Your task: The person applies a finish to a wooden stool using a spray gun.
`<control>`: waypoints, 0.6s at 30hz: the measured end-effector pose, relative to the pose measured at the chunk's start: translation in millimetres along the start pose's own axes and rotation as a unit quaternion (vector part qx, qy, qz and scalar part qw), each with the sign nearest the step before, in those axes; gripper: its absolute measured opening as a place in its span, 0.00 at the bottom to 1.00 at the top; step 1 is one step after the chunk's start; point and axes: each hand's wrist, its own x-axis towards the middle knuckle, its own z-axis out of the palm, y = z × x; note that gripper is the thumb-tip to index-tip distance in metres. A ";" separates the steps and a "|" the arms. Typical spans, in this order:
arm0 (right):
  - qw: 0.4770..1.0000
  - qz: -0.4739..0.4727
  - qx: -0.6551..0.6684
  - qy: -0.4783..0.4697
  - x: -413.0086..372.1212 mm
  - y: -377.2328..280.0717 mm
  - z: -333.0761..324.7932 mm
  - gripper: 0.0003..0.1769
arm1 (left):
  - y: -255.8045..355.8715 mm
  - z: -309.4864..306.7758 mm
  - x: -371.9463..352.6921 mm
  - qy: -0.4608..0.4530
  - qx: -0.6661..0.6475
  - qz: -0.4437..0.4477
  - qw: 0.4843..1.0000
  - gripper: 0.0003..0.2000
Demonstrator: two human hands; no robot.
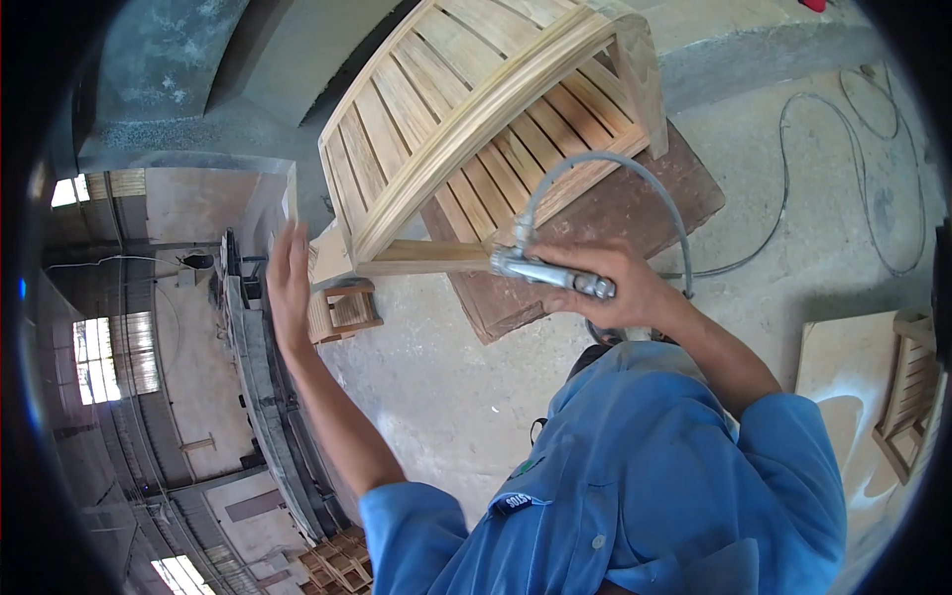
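Note:
My right hand (pixel 620 283) is wrapped round a metal spray gun (pixel 535 268), its grey hose (pixel 635 164) looping up and over. Beyond the gun stands a pale slatted wooden furniture piece (pixel 451 129) with a curved frame, resting on a brown board (pixel 684 193). The gun's head overlaps the lower edge of its frame in this view. Off to the left, my left hand (pixel 286 288) is raised with fingers stretched out, slightly blurred, near the left corner of the furniture. Nothing shows in its grasp.
A smaller wooden frame (pixel 347 309) sits on the concrete floor behind the left corner. The hose (pixel 783 198) trails over the floor at right. A flat panel (pixel 843 367) and a slatted piece (pixel 907 397) are at the right edge. Stacked wooden parts (pixel 337 565) lie bottom left.

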 end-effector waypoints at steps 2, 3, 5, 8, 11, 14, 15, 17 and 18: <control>1.000 -0.002 -0.011 0.028 -15.4 0.8 -8.7 0.32 | -13.6 26.1 -54.4 0.071 -0.063 -0.099 0.991 0.26; 0.999 -0.006 -0.014 0.038 -21.9 0.8 -13.7 0.32 | -104.1 43.3 -75.9 -0.016 -0.023 -0.070 0.997 0.30; 0.990 0.094 0.059 0.084 -35.6 -2.4 -24.3 0.31 | -90.4 114.6 -114.4 -0.039 -0.229 -0.202 0.952 0.37; 0.982 0.138 0.068 0.107 -50.4 -5.6 -39.8 0.28 | -125.8 186.2 -101.5 -0.012 -0.262 -0.175 0.949 0.38; 0.976 0.158 0.073 0.128 -62.9 -13.2 -46.0 0.29 | -146.5 220.8 -77.5 0.058 -0.369 -0.194 0.907 0.34; 0.971 0.136 0.065 0.184 -70.1 -10.8 -35.4 0.34 | -135.0 226.3 -68.7 0.175 -0.296 -0.127 0.930 0.25; 0.970 0.129 0.062 0.198 -71.9 -10.6 -30.6 0.36 | -131.0 224.4 -63.1 0.181 -0.302 -0.116 0.929 0.25; 0.969 0.108 0.038 0.217 -66.5 -6.3 -17.3 0.35 | -126.6 213.7 -49.7 0.159 -0.302 -0.097 0.935 0.24; 0.969 0.095 0.028 0.225 -60.7 -4.4 -10.7 0.34 | -122.9 205.3 -40.5 0.168 -0.305 -0.095 0.932 0.24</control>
